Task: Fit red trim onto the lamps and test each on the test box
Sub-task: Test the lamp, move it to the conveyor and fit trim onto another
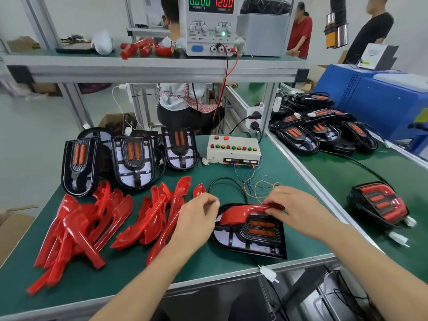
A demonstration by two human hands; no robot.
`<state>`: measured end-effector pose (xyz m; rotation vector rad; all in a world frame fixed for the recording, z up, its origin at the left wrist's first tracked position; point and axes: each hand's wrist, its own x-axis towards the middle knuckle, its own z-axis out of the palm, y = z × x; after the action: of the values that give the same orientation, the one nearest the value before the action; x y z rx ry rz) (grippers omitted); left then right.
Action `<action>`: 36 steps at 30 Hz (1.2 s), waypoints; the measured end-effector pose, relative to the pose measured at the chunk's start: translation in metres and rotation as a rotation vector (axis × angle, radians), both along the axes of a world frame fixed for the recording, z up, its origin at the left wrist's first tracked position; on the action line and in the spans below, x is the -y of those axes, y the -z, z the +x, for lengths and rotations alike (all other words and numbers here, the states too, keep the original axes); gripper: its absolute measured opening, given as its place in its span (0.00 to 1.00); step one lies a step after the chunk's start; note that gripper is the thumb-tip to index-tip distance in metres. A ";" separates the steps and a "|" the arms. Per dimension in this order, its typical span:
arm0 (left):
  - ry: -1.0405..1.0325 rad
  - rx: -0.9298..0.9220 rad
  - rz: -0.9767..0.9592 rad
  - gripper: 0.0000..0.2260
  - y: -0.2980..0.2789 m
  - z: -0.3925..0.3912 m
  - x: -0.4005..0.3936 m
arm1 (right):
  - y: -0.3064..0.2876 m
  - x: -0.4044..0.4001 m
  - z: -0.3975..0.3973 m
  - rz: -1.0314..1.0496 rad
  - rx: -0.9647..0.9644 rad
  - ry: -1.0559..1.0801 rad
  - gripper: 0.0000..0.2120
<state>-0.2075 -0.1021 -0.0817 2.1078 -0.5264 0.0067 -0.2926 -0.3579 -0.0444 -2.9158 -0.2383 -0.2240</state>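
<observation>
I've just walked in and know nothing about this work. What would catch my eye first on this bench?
Probably the heap of glossy red trims spread over the left of the green bench. At the near centre, the left hand and right hand fit one trim onto a black lamp. Behind sits a white test box with coloured buttons, and up on the shelf a power supply glows with green and red digits.

Red trim [245,210]; black lamp [252,232], orange bars; green mat [208,265]; cream test box [234,150].
</observation>
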 end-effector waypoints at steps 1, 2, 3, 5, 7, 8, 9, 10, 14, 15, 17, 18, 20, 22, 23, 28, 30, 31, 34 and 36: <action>0.025 -0.004 0.047 0.07 -0.001 0.001 0.002 | 0.002 -0.001 0.002 0.001 -0.006 -0.007 0.06; 0.050 -0.015 0.077 0.09 -0.001 0.002 0.005 | 0.004 -0.002 0.004 0.013 -0.004 -0.012 0.06; 0.076 -0.031 0.093 0.10 -0.001 0.003 0.007 | 0.005 -0.003 0.005 0.031 0.004 -0.012 0.06; 0.123 -0.056 0.111 0.11 -0.001 0.004 0.011 | 0.007 -0.005 0.006 0.062 0.024 0.008 0.06; 0.133 -0.065 0.124 0.11 0.000 0.004 0.012 | 0.009 -0.007 0.007 0.076 0.017 0.031 0.06; 0.125 -0.067 0.125 0.11 0.001 0.005 0.013 | 0.010 -0.008 0.007 0.078 0.009 0.039 0.06; 0.111 -0.067 0.120 0.11 0.002 0.005 0.013 | 0.012 -0.009 0.007 0.077 0.006 0.050 0.07; 0.096 -0.060 0.113 0.11 0.004 0.005 0.012 | 0.013 -0.010 0.006 0.077 0.008 0.064 0.07; 0.081 0.011 0.124 0.11 0.011 0.003 0.014 | 0.017 -0.010 0.003 0.091 0.022 0.106 0.08; 0.078 0.024 0.118 0.10 0.012 0.002 0.014 | 0.018 -0.009 0.003 0.097 0.021 0.106 0.08; 0.071 0.040 0.088 0.08 0.015 0.001 0.015 | 0.021 -0.007 0.001 0.121 0.022 0.107 0.08; 0.068 0.042 0.076 0.07 0.016 0.001 0.015 | 0.023 -0.005 0.000 0.140 0.025 0.106 0.09; 0.074 0.037 0.067 0.07 0.019 0.001 0.015 | 0.027 -0.003 -0.003 0.177 0.038 0.100 0.10; 0.093 0.030 0.072 0.08 0.021 0.002 0.015 | 0.031 -0.002 -0.006 0.212 0.064 0.087 0.10; 0.102 0.024 0.075 0.08 0.022 0.003 0.014 | 0.034 -0.001 -0.006 0.232 0.078 0.086 0.10; 0.123 -0.019 0.078 0.09 0.025 0.004 0.014 | 0.046 0.001 -0.009 0.485 0.034 0.267 0.12; 0.117 -0.023 0.071 0.08 0.025 0.004 0.015 | 0.049 0.002 -0.013 0.670 0.004 0.364 0.16; 0.119 -0.024 0.069 0.08 0.025 0.003 0.015 | 0.051 0.002 -0.017 0.740 -0.005 0.404 0.17; 0.160 -0.015 0.087 0.08 0.025 0.003 0.015 | 0.056 0.001 -0.025 0.796 0.003 0.454 0.16; 0.199 -0.013 0.111 0.09 0.024 0.004 0.015 | 0.059 -0.002 -0.027 0.852 0.048 0.454 0.15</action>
<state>-0.2037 -0.1172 -0.1057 2.1518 -0.7417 -0.1536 -0.3192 -0.3559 -0.1034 -2.0724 0.4223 -0.3553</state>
